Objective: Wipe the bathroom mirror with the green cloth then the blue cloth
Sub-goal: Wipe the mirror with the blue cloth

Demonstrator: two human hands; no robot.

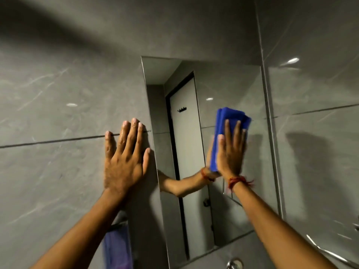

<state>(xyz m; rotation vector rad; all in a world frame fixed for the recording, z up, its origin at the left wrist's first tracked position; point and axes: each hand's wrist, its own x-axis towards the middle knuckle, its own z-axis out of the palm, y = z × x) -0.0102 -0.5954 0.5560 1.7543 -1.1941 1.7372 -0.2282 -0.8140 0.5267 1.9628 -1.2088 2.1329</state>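
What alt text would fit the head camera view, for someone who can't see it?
A person's right hand presses a folded blue cloth flat against the bathroom mirror, fingers straight. The left hand rests flat on the grey tiled wall just left of the mirror, which reflects a pale door.

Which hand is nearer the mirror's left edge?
Left. The left hand lies on the tile beside that edge; the right hand presses the blue cloth to the mirror farther right.
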